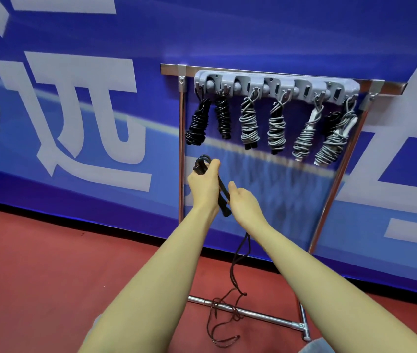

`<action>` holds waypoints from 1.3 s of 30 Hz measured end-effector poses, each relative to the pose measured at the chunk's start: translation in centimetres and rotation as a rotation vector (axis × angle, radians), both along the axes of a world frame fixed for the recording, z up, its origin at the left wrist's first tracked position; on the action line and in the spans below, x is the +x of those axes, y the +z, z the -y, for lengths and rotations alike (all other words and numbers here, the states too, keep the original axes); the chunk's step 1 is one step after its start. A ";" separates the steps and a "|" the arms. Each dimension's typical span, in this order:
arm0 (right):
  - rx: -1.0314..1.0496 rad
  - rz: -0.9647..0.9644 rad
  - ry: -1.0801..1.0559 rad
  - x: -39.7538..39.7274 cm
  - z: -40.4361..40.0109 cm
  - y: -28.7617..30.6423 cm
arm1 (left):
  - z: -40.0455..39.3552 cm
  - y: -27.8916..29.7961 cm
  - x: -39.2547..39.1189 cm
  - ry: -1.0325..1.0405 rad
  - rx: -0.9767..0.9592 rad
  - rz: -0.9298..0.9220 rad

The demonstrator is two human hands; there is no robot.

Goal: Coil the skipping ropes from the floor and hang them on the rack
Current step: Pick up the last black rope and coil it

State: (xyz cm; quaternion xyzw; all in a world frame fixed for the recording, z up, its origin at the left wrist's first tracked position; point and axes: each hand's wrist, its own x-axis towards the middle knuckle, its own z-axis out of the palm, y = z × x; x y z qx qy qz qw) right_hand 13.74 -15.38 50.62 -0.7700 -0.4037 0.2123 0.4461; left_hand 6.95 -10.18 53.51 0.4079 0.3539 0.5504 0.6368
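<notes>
My left hand (204, 184) grips the black handles (224, 192) of a black skipping rope, with a few loops bunched at the top of the fist. My right hand (244, 202) is just to the right of the handles, fingers curled around the cord where it leaves them. The rest of the black rope (238, 256) hangs down from my hands and trails in loose tangles on the red floor. Above, the grey hook rack (276, 85) on a metal stand carries several coiled ropes: two black ones (224, 118) at the left and grey ones (249, 121) to the right.
The stand's chrome posts (182, 149) and floor bar (258, 313) frame the work area; the trailing rope lies across the floor bar. A blue banner wall (75, 110) with large white letters stands behind. Red floor (49, 263) spreads to the left.
</notes>
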 end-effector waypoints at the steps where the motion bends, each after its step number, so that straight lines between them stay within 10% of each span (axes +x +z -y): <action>1: -0.002 0.040 -0.029 -0.1 0.0 -0.3 | 0.2 0.0 0.1 -0.006 -0.026 0.033; 19: 0.006 -0.044 -0.226 0.3 -0.6 0.0 | 1.3 -0.8 -1.2 -0.254 -0.286 0.654; 24: -0.068 0.213 -0.270 1.0 0.0 1.2 | 0.1 -2.3 -1.9 -0.092 -0.053 0.096; 27: -0.098 0.394 -0.258 1.5 0.1 2.0 | -0.5 -3.0 -3.3 0.038 0.420 -0.315; 32: -0.158 0.634 -0.198 1.4 0.0 2.4 | -0.9 -1.8 -3.3 -0.064 1.282 -1.619; 39: -0.149 0.554 -0.139 1.3 0.8 3.3 | -2.0 -1.0 -3.0 -0.001 1.467 -1.710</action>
